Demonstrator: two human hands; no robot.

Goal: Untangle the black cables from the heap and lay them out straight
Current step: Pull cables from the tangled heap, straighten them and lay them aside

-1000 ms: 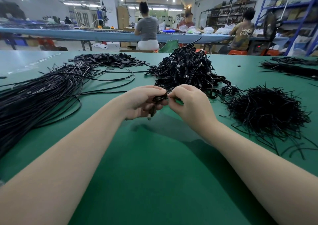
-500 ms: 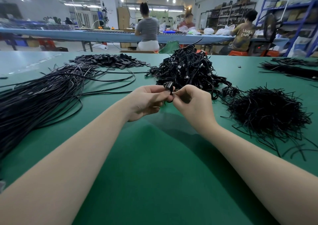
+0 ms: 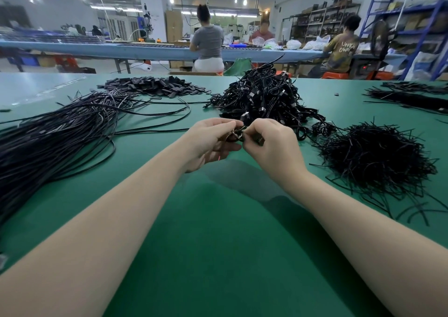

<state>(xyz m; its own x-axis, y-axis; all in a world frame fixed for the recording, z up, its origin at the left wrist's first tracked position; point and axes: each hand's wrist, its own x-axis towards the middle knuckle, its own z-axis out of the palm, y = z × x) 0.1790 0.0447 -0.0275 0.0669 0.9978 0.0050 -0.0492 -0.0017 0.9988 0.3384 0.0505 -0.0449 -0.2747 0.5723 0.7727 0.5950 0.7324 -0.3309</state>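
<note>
Coiled cable [image 3: 238, 133], light and limp, pinched by left hand [image 3: 210, 140] and right hand [image 3: 271, 144] before heap [image 3: 264, 98]; best gripped near plug ends.

Sitting at a long blue workbench [image 3: 155, 51] beyond the green table [image 3: 218, 244]: three workers; standing rightward, blue metal shelving [image 3: 434, 26].

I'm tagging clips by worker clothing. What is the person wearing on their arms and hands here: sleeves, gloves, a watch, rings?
Nothing shows. Both forearms are bare up to the frame's edge, with no sleeve in view. The left hand and right hand wear no gloves. No watch, band or ring is visible on either wrist or on the fingers that show.
</note>
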